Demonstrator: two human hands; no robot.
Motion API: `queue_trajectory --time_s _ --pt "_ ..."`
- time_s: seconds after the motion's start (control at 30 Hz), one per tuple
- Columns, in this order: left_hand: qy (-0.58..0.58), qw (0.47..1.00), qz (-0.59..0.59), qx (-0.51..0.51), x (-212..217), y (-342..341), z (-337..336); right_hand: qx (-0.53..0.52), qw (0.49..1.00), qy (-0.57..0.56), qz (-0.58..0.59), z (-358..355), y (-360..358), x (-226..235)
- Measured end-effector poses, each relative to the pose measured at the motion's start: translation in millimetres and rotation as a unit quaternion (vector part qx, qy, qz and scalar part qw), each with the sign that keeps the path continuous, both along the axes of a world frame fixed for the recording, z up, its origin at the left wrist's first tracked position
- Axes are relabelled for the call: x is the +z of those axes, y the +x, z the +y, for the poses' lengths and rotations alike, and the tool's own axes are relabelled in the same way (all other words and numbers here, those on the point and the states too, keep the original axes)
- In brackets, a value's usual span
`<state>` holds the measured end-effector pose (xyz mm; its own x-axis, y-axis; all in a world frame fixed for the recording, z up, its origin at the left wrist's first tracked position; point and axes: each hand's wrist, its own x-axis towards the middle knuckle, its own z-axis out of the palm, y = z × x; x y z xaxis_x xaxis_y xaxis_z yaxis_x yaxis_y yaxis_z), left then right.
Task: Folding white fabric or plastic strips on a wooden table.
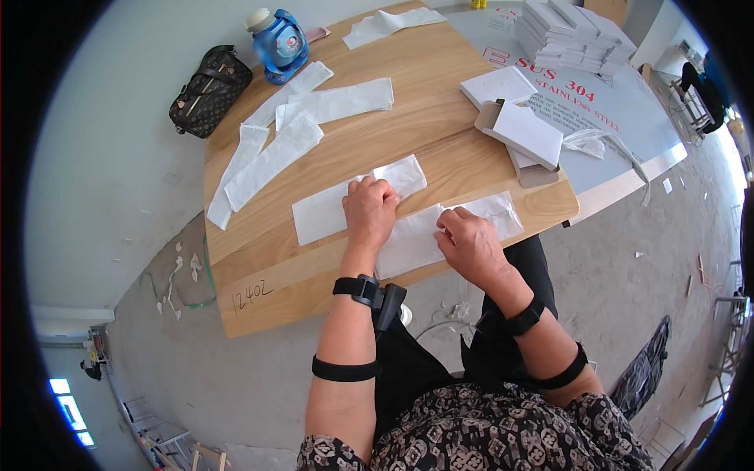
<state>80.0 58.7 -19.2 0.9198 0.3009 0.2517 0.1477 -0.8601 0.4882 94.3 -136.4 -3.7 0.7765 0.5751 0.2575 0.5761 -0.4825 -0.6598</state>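
Left hand [369,210] flat, pinning a white sheet [357,200] steady near the table's [314,271] front edge; right hand [467,239] beside it pinches a clear bag's [448,229] edge, seemingly opening it.

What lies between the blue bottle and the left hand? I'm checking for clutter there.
In the head view, overlapping white strips lie between the blue bottle and the left hand, then bare wooden table.

We see a pale, grained wooden table [440,86] | on it white fabric strips [334,102] and, at its far corner, a blue bottle [279,45] with a white cap | beside it a dark brown patterned handbag [208,90] | right of the wood, stacked white boxes [573,35] | black wrist straps [361,289].
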Motion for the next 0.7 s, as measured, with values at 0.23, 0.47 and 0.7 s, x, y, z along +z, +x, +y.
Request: queue_trajectory --time_s 0.23,0.47,0.7 --pt "0.012 1.0 0.011 0.023 -4.2 1.3 7.7 -0.025 0.998 0.044 0.03 12.3 16.9 13.0" --pt "0.008 1.0 0.022 -0.002 14.9 0.3 -16.5 -0.049 0.998 -0.001 0.036 18.5 44.2 2.5" --pt "-0.026 0.997 0.068 0.026 6.6 5.1 -7.8 -0.037 0.999 -0.004 0.028 25.0 50.0 -2.4"
